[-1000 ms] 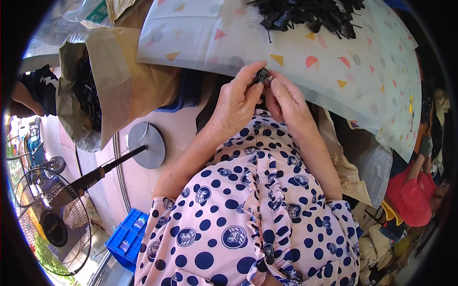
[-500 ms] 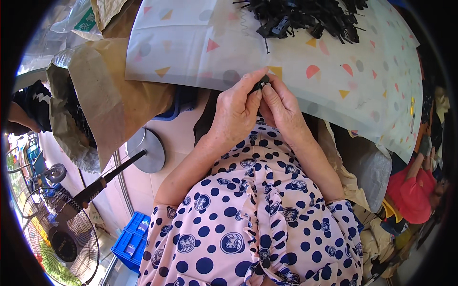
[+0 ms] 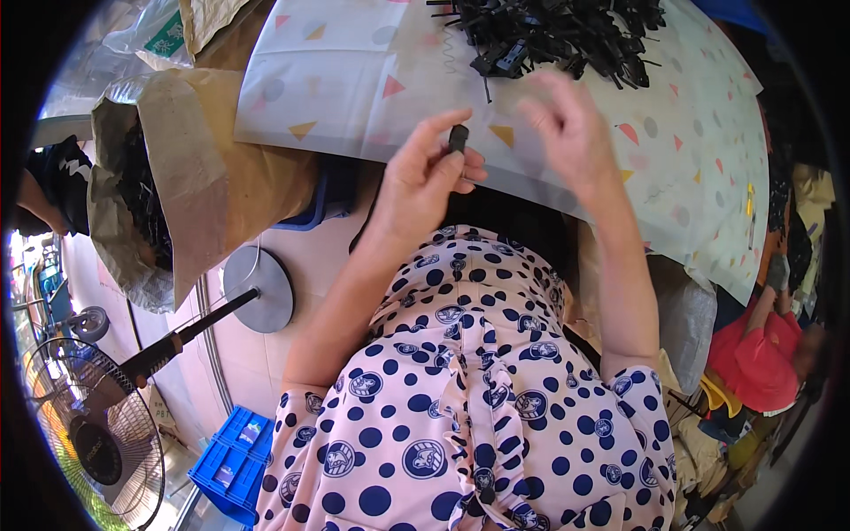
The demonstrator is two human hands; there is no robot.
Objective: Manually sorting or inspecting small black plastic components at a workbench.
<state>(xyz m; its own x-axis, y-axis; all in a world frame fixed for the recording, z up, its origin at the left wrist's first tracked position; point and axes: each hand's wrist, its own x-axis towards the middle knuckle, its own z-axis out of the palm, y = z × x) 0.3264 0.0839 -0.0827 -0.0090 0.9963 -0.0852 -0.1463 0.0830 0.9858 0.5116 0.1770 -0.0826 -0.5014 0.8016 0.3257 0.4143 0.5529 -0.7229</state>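
My left hand [image 3: 427, 174] pinches a small black plastic part [image 3: 458, 138] between thumb and fingers, just over the near edge of the table. Blurred by motion, my right hand [image 3: 571, 124] is raised above the tabletop with thumb and fingers apart; nothing shows in it. Just beyond it lies a heap of black plastic parts [image 3: 558, 40] with thin prongs sticking out. A patterned white cloth [image 3: 345, 106] with coloured shapes covers the table under the heap.
Left of the table stands an open brown paper sack [image 3: 204, 168] with black pieces inside. A standing fan [image 3: 97, 442] and a blue crate [image 3: 235, 465] are at lower left. Another person in a red top [image 3: 766, 354] is at the far right.
My hands have come apart. The right one has moved up and right toward the heap, while the left keeps the black part and has shifted slightly left.
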